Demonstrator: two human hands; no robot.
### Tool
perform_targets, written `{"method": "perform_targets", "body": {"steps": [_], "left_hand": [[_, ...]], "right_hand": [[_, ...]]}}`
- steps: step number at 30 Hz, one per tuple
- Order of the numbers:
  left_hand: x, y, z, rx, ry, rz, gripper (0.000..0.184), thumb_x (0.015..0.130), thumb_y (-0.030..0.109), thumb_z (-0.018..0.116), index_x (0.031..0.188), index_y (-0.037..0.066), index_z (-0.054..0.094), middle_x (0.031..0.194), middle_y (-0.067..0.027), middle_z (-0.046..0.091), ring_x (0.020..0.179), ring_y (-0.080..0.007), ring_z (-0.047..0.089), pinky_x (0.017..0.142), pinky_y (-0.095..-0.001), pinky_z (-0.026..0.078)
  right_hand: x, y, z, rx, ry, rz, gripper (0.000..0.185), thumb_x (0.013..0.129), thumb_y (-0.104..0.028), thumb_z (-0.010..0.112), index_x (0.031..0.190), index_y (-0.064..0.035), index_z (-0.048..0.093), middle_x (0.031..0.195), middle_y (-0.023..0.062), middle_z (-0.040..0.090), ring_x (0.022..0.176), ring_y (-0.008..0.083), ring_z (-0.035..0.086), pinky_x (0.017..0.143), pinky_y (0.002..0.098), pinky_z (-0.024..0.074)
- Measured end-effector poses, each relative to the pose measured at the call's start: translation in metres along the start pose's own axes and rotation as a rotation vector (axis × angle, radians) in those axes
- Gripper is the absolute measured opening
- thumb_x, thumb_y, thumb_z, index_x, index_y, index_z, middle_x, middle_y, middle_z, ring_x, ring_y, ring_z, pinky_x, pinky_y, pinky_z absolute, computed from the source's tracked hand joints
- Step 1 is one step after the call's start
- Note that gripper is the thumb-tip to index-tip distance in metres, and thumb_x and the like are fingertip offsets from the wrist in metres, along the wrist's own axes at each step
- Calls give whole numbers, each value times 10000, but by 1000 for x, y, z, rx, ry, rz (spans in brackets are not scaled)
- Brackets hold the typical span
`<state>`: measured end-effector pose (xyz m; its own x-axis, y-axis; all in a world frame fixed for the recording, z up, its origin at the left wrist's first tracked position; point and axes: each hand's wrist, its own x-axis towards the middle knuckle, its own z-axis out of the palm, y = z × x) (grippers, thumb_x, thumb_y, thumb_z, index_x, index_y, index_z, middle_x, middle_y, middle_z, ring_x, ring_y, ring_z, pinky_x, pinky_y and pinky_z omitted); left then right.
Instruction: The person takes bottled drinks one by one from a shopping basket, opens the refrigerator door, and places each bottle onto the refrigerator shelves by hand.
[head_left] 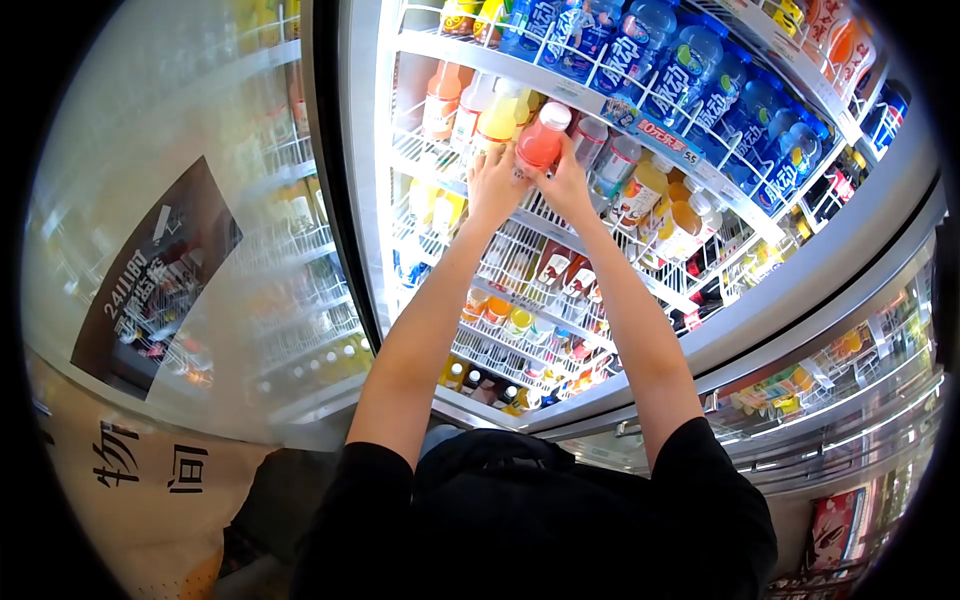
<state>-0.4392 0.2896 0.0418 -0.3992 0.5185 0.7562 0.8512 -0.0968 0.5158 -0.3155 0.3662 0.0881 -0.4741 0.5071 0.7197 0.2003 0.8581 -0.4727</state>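
Observation:
A pink-red drink bottle (538, 148) with a white cap is at the front of a fridge shelf, tilted toward me. My right hand (563, 188) grips its right side and lower part, thumb in front. From the left, my left hand (492, 186) closes against the bottle's lower left side; some of its fingertips are hidden. Just behind my left fingers stands a yellow drink bottle (500, 118). Paler bottles (617, 163) line the same shelf to the right, beside a yellow juice bottle (640, 192).
The glass door (190, 90) stands open on my left. A wire shelf edge (560, 85) with price labels runs above my hands, bearing blue-labelled bottles (690, 65). Lower racks hold small bottles (518, 322). A metal frame (800, 310) borders the right.

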Motion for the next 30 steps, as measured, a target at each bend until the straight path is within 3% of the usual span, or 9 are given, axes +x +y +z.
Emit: {"method": "perform_targets", "body": {"steps": [4, 6, 9, 10, 15, 19, 22, 25, 30], "left_hand": [[-7, -8, -1, -130, 20, 25, 769, 765, 280, 781, 1442, 90, 470, 1326, -110, 545, 1146, -356, 542, 971, -474, 441], [-8, 2, -13, -266, -103, 12, 700, 815, 208, 734, 1436, 32, 462, 1368, -197, 516, 1262, -400, 490, 1045, -456, 415], [-23, -4, 1, -131, -22, 97, 723, 821, 189, 725, 1461, 35, 425, 1449, -235, 452, 1338, -413, 436, 1091, -458, 392], [-34, -3, 0, -179, -32, 61, 750, 823, 173, 720, 1483, 40, 388, 1501, -261, 391, 1369, -421, 404, 1122, -460, 366], [-64, 12, -19, -125, -26, 14, 706, 836, 140, 702, 1468, 41, 406, 1470, -252, 425, 1346, -420, 427, 1108, -474, 374], [-104, 21, -34, -254, -28, -127, 635, 853, 141, 697, 1429, 35, 451, 1365, -241, 507, 1265, -406, 493, 1065, -457, 412], [-127, 25, -33, -345, -35, -216, 575, 876, 148, 683, 1401, 28, 483, 1284, -222, 556, 1170, -367, 559, 996, -436, 458], [-157, 40, -43, -498, -99, -328, 527, 898, 156, 666, 1384, 31, 505, 1231, -186, 593, 1076, -293, 612, 917, -392, 496], [-178, 69, -74, -725, -220, -445, 475, 932, 162, 647, 1382, 77, 521, 1216, -119, 629, 967, -190, 652, 827, -302, 524]], "right_hand": [[-3, 20, 17, -48, -6, 20, 897, 806, -480, 775, 1423, 11, 346, 1084, 264, 683, 993, 420, 689, 833, 442, 560], [3, 26, 15, -62, 3, 33, 899, 814, -506, 760, 1425, 11, 349, 1116, 275, 676, 1028, 437, 672, 856, 462, 550], [10, 25, 18, -156, -52, 139, 903, 814, -522, 755, 1427, 5, 351, 1130, 272, 672, 1042, 443, 665, 867, 470, 546], [9, 18, 14, -116, -80, 140, 913, 814, -479, 759, 1459, -3, 323, 1141, 271, 669, 1037, 442, 666, 875, 467, 542], [-7, 19, 9, -101, -105, 103, 895, 817, -336, 747, 1496, 21, 285, 1182, 279, 649, 1063, 424, 654, 922, 441, 523], [-52, 2, 4, -144, 147, 97, 775, 836, -218, 742, 1443, 88, 369, 1388, 302, 510, 1252, 390, 558, 1013, 418, 486], [-95, -20, 5, 307, 238, 137, 636, 916, -86, 651, 1459, 69, 358, 1416, 261, 504, 1313, 297, 525, 1115, 388, 424], [-147, -33, 2, 599, 259, 291, 605, 940, -88, 636, 1462, 52, 364, 1422, 246, 501, 1308, 284, 530, 1097, 379, 436], [-213, -56, -29, 760, 258, 480, 638, 956, -157, 652, 1482, 29, 342, 1410, 218, 508, 1293, 274, 526, 1083, 358, 434]]}}
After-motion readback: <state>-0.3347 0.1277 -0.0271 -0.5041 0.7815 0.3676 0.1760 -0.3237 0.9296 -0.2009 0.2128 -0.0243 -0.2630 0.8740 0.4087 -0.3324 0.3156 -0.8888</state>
